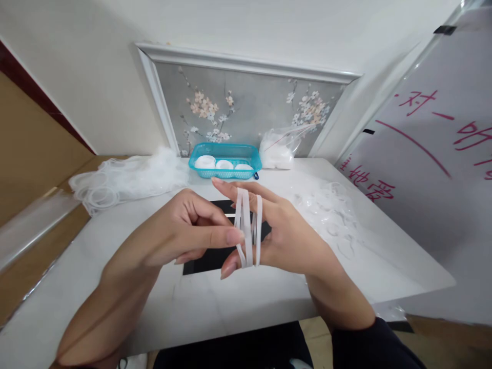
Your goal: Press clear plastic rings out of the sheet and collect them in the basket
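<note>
On the near side of the basket, my right hand (284,225) is spread, thumb well apart from the fingers, with flat white elastic strands (248,228) stretched around them; I cannot tell whether they are one loop or several. Their long axis runs from my thumb up to my fingers, roughly toward the basket. My left hand (192,230) comes in from the side, thumb laid along the leftmost strands and fingers curled; it seems to pinch one. Both hands are at the strands, the right inside them. A black mat (209,259) lies beneath, nearer me than the turquoise plastic basket (226,148), which holds white rolls (224,164). Left of the basket sit bundled white loops (126,177); right of it, a zip bag (279,151).
</note>
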A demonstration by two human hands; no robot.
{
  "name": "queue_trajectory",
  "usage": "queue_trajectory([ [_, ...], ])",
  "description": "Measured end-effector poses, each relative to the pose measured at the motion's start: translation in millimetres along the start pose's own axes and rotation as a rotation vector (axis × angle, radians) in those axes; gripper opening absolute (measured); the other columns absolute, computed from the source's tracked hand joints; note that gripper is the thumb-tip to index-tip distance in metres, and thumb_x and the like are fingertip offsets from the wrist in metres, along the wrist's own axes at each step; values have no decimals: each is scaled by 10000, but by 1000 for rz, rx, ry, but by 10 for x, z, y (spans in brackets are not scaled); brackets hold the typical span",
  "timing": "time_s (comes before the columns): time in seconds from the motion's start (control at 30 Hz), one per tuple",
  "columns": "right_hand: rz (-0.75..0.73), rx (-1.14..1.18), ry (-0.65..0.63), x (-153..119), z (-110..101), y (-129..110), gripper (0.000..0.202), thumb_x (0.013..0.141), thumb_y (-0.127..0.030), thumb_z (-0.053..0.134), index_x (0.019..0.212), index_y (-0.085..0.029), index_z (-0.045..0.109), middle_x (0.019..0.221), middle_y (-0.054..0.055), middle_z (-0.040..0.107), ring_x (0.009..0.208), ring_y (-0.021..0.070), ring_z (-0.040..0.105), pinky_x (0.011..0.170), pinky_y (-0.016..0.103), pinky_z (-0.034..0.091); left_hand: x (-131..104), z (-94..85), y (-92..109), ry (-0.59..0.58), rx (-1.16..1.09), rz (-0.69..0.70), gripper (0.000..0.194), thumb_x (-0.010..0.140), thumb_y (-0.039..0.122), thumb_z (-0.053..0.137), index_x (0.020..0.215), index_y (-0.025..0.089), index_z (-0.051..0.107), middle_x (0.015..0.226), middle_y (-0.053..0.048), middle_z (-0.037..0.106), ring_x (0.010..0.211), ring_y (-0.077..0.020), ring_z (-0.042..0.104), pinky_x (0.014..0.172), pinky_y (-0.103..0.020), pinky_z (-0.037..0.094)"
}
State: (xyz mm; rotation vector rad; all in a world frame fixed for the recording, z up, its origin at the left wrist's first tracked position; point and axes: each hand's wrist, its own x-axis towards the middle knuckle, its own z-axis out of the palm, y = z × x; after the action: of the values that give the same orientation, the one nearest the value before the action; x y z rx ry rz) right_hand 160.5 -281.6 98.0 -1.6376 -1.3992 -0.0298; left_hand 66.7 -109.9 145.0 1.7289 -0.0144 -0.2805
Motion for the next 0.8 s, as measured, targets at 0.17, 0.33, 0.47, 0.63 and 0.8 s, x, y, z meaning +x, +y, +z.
queue_trajectory([
  [0.17, 18, -7, 0, -9, -11, -8, 977, 617, -573, 828, 1474, -388, 395, 1336, 18, 557, 1188, 207, 591, 1019, 340, 499, -9, -40, -6, -72, -12, 3, 266, 807, 326, 712, 590, 173, 696, 350, 49, 410, 289, -20, 266, 305, -134, 185],
  [0.33, 8, -14, 4, -2, -11, -5, 996, 595, -594, 827, 1470, -379, 403, 1341, 15, 557, 1213, 204, 575, 1022, 343, 499, -9, -55, -18, -77, -6, 4, 287, 817, 361, 706, 606, 167, 700, 362, 39, 437, 290, -21, 277, 306, -134, 194],
  [0.47, -2, 1, 10, 0, -3, 1, 994, 594, -604, 822, 1468, -377, 406, 1339, 11, 558, 1228, 202, 564, 1016, 338, 506, 1, -14, -3, -60, 2, -4, 252, 801, 345, 714, 626, 163, 700, 409, 34, 502, 303, -14, 284, 313, -128, 192],
  [0.63, -2, 25, 16, 1, 15, 9, 994, 577, -610, 827, 1456, -392, 419, 1327, 2, 567, 1192, 212, 591, 985, 353, 531, 0, 122, 77, 11, 17, -58, 224, 757, 339, 729, 645, 147, 697, 505, 11, 599, 343, -13, 302, 334, -131, 186],
  [0.8, 47, -26, -50, -4, -1, -16, 896, 685, -461, 819, 1473, -376, 403, 1412, -1, 514, 1214, 232, 579, 1012, 377, 515, 7, 179, 110, 25, 55, -76, 250, 780, 305, 704, 598, 137, 673, 478, 13, 564, 349, -18, 295, 346, -150, 167],
])
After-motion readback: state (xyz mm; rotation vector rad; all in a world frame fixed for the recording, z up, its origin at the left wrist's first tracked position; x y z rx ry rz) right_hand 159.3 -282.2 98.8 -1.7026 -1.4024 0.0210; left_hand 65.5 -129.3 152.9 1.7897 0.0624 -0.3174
